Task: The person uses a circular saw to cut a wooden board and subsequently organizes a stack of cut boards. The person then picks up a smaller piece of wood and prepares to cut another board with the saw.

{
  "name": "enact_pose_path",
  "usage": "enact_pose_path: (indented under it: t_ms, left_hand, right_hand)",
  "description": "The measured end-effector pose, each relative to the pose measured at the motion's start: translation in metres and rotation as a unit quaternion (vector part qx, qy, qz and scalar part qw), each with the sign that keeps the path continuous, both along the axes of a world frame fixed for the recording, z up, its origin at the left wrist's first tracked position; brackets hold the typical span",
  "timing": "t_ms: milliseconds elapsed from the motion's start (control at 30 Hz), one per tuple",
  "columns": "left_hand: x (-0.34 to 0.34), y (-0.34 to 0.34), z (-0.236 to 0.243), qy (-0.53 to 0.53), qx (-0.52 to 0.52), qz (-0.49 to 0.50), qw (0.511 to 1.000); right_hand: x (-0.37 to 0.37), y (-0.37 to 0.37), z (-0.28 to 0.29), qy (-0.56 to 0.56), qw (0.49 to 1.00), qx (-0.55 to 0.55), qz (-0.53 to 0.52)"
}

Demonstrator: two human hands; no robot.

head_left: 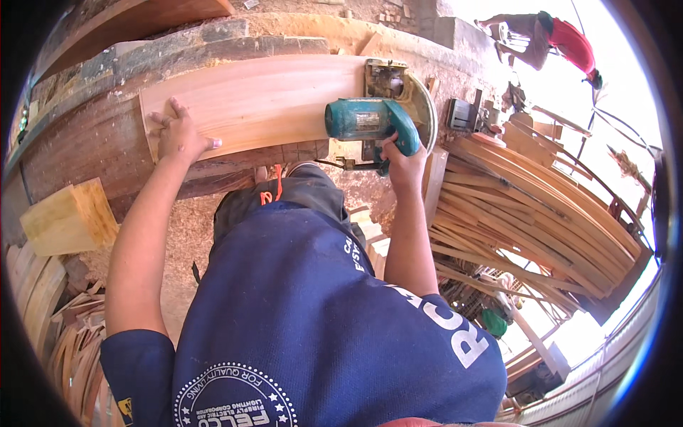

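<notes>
A wide pale wooden board (277, 99) lies across the workbench in front of me. My left hand (179, 135) rests on its left end, fingers spread and pressing on the surface. At the board's right end stands a teal circular saw (359, 119), its base plate at the board's edge and its round guard to the right. My right hand (405, 160) is wrapped round the saw's rear handle. The blade itself is hidden from view, and I cannot tell whether it is turning.
The worn workbench (85, 153) is dusted with wood shavings. A large stack of wooden strips (526, 213) fills the right side. A wood block (70, 217) lies at the left, near more strips (78, 349). A person in red (569, 44) bends over at the far right.
</notes>
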State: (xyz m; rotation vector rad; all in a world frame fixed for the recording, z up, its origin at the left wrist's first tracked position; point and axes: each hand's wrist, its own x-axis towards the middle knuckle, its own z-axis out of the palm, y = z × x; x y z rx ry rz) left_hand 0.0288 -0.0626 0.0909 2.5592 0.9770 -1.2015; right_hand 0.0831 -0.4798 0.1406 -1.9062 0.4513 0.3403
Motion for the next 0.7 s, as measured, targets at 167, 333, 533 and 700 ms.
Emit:
enact_pose_path:
  t_ms: [167,333,533,700]
  left_hand:
    - [0.001,0.001,0.001,-0.002,-0.009,0.003,1.000]
    - [-0.002,0.003,-0.001,-0.018,0.000,-0.012,1.000]
    - [-0.003,0.002,-0.004,-0.014,-0.009,-0.001,1.000]
    - [0.000,0.000,0.000,0.010,0.008,-0.008,1.000]
  right_hand:
    - [0.003,0.000,-0.001,-0.002,1.000,-0.005,-0.001]
    - [0.008,0.004,0.000,0.003,1.000,-0.002,-0.006]
    - [0.013,0.003,-0.002,-0.007,1.000,-0.003,0.008]
    - [0.016,0.005,-0.001,-0.007,1.000,0.006,0.007]
